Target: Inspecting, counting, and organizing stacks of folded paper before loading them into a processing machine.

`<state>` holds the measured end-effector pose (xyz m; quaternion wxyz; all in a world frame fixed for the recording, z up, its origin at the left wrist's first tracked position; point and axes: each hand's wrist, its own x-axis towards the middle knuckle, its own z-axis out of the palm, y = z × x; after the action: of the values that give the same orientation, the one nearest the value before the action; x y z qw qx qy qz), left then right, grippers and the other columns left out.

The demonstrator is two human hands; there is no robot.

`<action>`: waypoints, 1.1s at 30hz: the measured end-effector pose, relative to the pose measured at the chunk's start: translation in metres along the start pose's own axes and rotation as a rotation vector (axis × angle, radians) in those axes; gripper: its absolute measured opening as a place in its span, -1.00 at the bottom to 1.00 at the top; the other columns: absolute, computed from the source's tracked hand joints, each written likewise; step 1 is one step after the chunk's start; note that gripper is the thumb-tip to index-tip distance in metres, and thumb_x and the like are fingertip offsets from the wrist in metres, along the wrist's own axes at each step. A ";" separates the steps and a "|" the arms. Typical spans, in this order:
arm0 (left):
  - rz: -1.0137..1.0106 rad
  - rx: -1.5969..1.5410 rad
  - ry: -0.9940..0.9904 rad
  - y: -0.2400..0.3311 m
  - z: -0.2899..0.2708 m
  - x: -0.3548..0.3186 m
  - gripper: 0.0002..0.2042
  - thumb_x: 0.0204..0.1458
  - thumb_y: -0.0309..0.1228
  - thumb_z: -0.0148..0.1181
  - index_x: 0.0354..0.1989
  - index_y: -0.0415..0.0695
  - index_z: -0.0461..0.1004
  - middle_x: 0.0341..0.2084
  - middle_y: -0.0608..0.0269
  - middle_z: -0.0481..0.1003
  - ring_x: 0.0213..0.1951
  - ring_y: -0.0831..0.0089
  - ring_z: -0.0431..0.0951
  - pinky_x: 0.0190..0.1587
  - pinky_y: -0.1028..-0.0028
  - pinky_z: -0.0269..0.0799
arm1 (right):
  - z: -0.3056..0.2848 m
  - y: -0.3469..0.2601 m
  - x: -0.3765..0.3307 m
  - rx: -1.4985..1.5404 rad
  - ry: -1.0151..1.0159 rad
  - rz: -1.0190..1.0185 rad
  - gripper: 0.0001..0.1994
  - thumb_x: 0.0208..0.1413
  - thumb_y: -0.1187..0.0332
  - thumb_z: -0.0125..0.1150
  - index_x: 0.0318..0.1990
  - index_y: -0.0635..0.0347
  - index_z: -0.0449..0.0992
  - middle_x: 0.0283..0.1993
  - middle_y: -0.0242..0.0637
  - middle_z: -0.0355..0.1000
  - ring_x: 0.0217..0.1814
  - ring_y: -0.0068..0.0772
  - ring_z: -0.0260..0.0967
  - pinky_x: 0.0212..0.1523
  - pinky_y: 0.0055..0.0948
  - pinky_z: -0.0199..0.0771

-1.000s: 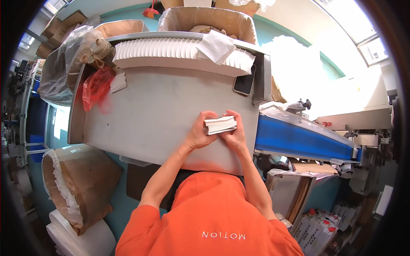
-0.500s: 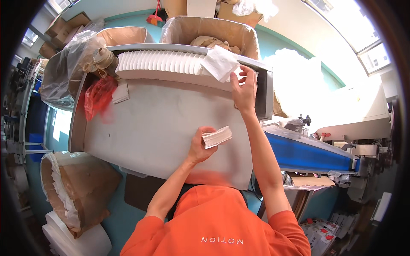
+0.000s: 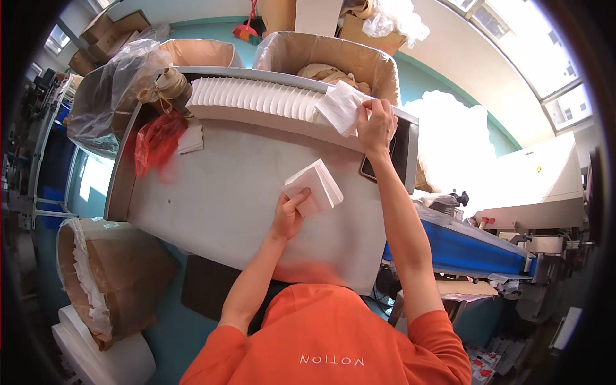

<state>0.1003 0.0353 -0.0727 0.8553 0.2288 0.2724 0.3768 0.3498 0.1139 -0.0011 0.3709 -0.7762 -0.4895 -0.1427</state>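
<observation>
folded napkin stack point(image 3: 317, 192) is pinched by the left grip point(image 3: 289, 214); probably light, soft, kinda creasable, best held across its faces. right grip point(image 3: 377, 127), at one o'clock: hold can't be told.

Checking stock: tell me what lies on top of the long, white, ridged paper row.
A squarish white paper piece, right hand at its edge; whatever's beneath it is hidden.

Tabletop point(image 3: 224, 186) lies open mid-left, phone point(image 3: 367, 169) seemingly blocking far right
</observation>
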 end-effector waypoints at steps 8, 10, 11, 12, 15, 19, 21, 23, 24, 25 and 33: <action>-0.110 -0.333 -0.189 0.017 0.005 0.006 -0.57 0.21 -0.38 0.00 0.24 -0.23 0.24 0.08 0.18 0.41 0.14 0.26 0.41 0.20 0.25 0.31 | 0.011 0.011 0.006 0.066 -0.016 0.017 -0.91 0.02 0.42 0.28 -0.34 0.20 0.51 -0.25 -0.16 0.42 -0.13 -0.08 0.38 -0.06 -0.19 0.34; -0.113 -0.329 -0.182 0.018 0.006 0.005 -0.57 0.21 -0.38 0.00 0.24 -0.23 0.24 0.08 0.18 0.41 0.14 0.27 0.41 0.20 0.25 0.31 | 0.009 0.015 0.007 0.114 -0.047 0.031 -0.90 0.03 0.42 0.28 -0.34 0.20 0.51 -0.27 -0.16 0.42 -0.15 -0.07 0.39 -0.09 -0.18 0.36; -0.120 -0.326 -0.177 0.019 0.008 0.005 -0.57 0.21 -0.37 0.00 0.24 -0.23 0.24 0.09 0.18 0.40 0.14 0.28 0.41 0.20 0.25 0.31 | 0.009 0.016 0.008 0.158 -0.077 0.047 -0.90 0.03 0.41 0.28 -0.34 0.21 0.50 -0.29 -0.15 0.43 -0.18 -0.07 0.40 -0.13 -0.18 0.38; -0.118 -0.323 -0.184 0.019 0.009 0.005 -0.57 0.21 -0.37 0.00 0.24 -0.23 0.24 0.09 0.18 0.40 0.14 0.28 0.41 0.20 0.25 0.31 | 0.010 0.017 0.008 0.163 -0.042 0.024 -0.89 0.02 0.40 0.28 -0.34 0.22 0.50 -0.33 -0.14 0.44 -0.22 -0.07 0.42 -0.16 -0.17 0.39; -0.067 -0.222 -0.190 0.022 0.017 0.002 -0.58 0.22 -0.38 0.01 0.23 -0.23 0.25 0.07 0.19 0.41 0.13 0.30 0.42 0.20 0.26 0.33 | 0.009 0.018 0.009 0.166 -0.074 0.025 -0.90 0.02 0.41 0.28 -0.35 0.20 0.51 -0.30 -0.16 0.44 -0.19 -0.07 0.41 -0.14 -0.17 0.38; -0.053 -0.183 -0.096 0.026 0.023 -0.001 -0.66 0.19 -0.40 0.11 0.12 -0.21 0.34 -0.04 0.25 0.45 0.04 0.40 0.46 0.07 0.36 0.39 | 0.010 0.016 0.009 0.059 -0.085 -0.008 -0.91 0.02 0.41 0.27 -0.34 0.18 0.51 -0.23 -0.19 0.42 -0.11 -0.09 0.39 -0.10 -0.17 0.35; -0.043 -0.167 -0.078 0.026 0.023 -0.003 -0.66 0.19 -0.41 0.12 0.11 -0.21 0.34 -0.05 0.25 0.46 0.03 0.40 0.46 0.07 0.37 0.40 | 0.011 0.017 0.010 0.076 -0.066 -0.016 -0.91 0.02 0.41 0.27 -0.34 0.18 0.51 -0.24 -0.18 0.42 -0.11 -0.08 0.39 -0.09 -0.16 0.35; -0.047 -0.149 -0.033 0.024 0.023 -0.006 -0.66 0.19 -0.41 0.12 0.12 -0.20 0.34 -0.05 0.25 0.45 0.02 0.39 0.47 0.07 0.37 0.40 | 0.011 0.016 0.010 0.065 -0.062 -0.028 -0.87 0.03 0.40 0.29 -0.33 0.26 0.50 -0.30 -0.13 0.44 -0.21 -0.05 0.42 -0.13 -0.20 0.40; -0.045 -0.149 -0.032 0.024 0.022 -0.008 -0.66 0.19 -0.41 0.12 0.12 -0.20 0.34 -0.05 0.25 0.45 0.02 0.39 0.47 0.07 0.37 0.40 | 0.010 0.015 0.011 0.066 -0.062 -0.029 -0.87 0.03 0.40 0.29 -0.33 0.26 0.50 -0.30 -0.13 0.44 -0.21 -0.05 0.42 -0.13 -0.20 0.40; -0.048 -0.153 -0.018 0.024 0.021 -0.010 -0.66 0.19 -0.41 0.12 0.12 -0.20 0.34 -0.05 0.25 0.45 0.02 0.40 0.47 0.07 0.37 0.40 | 0.010 0.014 0.012 0.114 -0.151 0.043 -0.87 0.04 0.40 0.27 -0.32 0.27 0.50 -0.28 -0.10 0.46 -0.19 -0.04 0.44 -0.12 -0.21 0.41; -0.049 -0.158 0.025 0.020 0.020 -0.010 -0.65 0.19 -0.40 0.11 0.13 -0.20 0.33 -0.04 0.27 0.45 0.02 0.41 0.47 0.05 0.37 0.42 | 0.003 0.026 0.025 0.172 -0.301 0.111 -0.77 0.05 0.38 0.21 -0.18 0.29 0.44 -0.21 -0.02 0.48 -0.13 -0.01 0.44 -0.07 -0.18 0.41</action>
<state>0.0970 0.0357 -0.0432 0.8761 0.1494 0.2578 0.3789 0.3836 0.1260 0.0000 0.3657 -0.7800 -0.5064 0.0382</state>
